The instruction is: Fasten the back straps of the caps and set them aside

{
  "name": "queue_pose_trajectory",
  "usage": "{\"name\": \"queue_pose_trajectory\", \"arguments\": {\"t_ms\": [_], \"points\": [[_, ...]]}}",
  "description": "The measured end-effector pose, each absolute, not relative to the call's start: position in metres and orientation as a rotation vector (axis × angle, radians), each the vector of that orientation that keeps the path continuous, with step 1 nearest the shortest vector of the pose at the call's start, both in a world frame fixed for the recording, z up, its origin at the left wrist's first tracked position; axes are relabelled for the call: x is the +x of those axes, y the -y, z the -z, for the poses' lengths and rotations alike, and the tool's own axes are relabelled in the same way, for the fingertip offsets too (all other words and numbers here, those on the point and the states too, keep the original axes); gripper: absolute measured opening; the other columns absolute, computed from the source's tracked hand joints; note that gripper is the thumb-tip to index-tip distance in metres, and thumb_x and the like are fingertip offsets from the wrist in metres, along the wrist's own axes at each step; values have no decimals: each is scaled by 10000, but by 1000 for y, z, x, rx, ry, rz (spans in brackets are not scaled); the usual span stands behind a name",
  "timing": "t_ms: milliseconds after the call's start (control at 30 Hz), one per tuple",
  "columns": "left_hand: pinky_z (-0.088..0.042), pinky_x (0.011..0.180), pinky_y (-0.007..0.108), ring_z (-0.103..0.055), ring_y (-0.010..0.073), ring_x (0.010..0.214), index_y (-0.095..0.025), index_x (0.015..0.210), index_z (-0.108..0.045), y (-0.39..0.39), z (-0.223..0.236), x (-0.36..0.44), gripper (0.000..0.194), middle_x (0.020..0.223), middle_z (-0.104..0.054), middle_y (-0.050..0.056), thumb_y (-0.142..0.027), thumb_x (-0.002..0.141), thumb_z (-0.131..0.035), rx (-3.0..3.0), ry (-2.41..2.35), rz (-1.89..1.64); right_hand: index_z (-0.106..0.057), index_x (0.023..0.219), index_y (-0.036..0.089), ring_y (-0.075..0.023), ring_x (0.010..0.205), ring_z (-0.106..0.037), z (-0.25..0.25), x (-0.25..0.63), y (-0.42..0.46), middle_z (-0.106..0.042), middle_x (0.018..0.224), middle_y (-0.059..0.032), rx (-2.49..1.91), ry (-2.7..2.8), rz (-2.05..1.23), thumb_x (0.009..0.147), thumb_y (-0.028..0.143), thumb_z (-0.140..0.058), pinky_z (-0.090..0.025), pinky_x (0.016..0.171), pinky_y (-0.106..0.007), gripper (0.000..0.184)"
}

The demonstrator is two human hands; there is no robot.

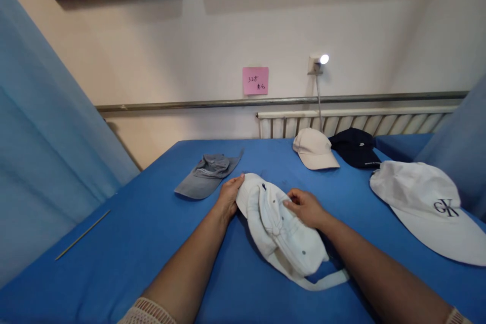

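A pale, off-white baseball cap (283, 228) with a small dark emblem is between my hands, its crown dented and its strap trailing toward me. My left hand (230, 195) grips the cap at its brim, thumb on top and the other fingers mostly hidden. On the far right side of the crown, my right hand (306, 207) pinches the fabric between thumb and fingers. Just beyond my left hand lies a grey cap (207, 177) with its crown caved in.
A cream cap (315, 149), a navy cap (355, 147) and a white cap with dark letters (425, 207) sit on the blue-covered table (152, 263) toward the right. A thin stick (82, 234) lies at left. Behind are a radiator (357, 119) and blue curtains (49, 126).
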State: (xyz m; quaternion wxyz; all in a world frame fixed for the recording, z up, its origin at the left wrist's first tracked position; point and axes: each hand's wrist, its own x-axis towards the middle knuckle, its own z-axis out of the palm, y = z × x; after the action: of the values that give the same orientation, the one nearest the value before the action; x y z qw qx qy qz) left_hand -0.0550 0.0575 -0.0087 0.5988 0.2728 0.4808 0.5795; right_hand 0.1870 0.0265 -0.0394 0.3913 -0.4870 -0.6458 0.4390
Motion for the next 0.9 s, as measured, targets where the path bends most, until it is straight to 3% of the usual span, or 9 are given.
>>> {"name": "queue_pose_trajectory", "arguments": {"t_ms": [67,167,333,467,567,700,800,900], "points": [[-545,694,315,-670,193,681,-106,881,-659,-55,6,-52,217,759,-708,84,-316,828,-644,568,-988,-1231,-565,649,207,-131,530,-489,45,186,-31,-562,556,32,-1284,1498,-1043,727,459,-595,-396,528,-252,266],[-537,715,311,-681,201,738,-98,954,-655,-46,2,-42,314,835,-715,110,-373,909,-510,523,-777,-1023,-556,673,202,-150,556,-510,52,193,-42,-574,590,13,-1316,1187,-984,731,507,-560,-415,541,-266,311],[-531,721,290,-679,188,749,-92,962,-656,-32,6,-19,204,874,-714,117,-259,878,-574,640,-657,-903,-589,754,185,-202,641,-587,57,207,-56,-653,696,-44,-1310,934,-929,717,562,-568,-464,582,-296,379],[-535,777,309,-685,201,764,-95,931,-655,-36,10,-20,135,868,-716,116,-113,797,-641,670,-752,-1101,-590,750,184,-190,641,-576,55,209,-61,-655,712,-46,-1307,958,-826,711,550,-582,-465,601,-295,368],[-533,836,333,-691,223,825,-91,961,-649,-46,9,-33,150,875,-718,122,-115,830,-581,564,-811,-1201,-584,748,180,-172,623,-556,57,210,-66,-636,700,-36,-1310,979,-803,711,517,-578,-463,612,-293,339],[-515,902,381,-670,269,981,-68,1075,-618,-51,6,-43,247,953,-715,147,-135,858,-518,481,-748,-1088,-587,763,176,-186,659,-565,58,215,-70,-632,715,-46,-1340,1007,-795,696,491,-599,-469,636,-306,322],[-499,930,368,-672,251,984,-69,1061,-615,-48,4,-41,234,970,-713,142,-136,867,-503,467,-681,-1044,-581,903,181,-208,774,-582,45,216,-59,-640,870,-74,-1348,1058,-653,728,453,-602,-476,727,-331,324],[-492,932,354,-681,231,947,-86,1024,-622,-45,3,-37,203,949,-714,124,-133,866,-503,468,-646,-1020,-569,1005,203,-224,915,-575,21,210,-34,-615,1037,-98,-1159,1455,-380,795,395,-581,-458,815,-341,285]]}}
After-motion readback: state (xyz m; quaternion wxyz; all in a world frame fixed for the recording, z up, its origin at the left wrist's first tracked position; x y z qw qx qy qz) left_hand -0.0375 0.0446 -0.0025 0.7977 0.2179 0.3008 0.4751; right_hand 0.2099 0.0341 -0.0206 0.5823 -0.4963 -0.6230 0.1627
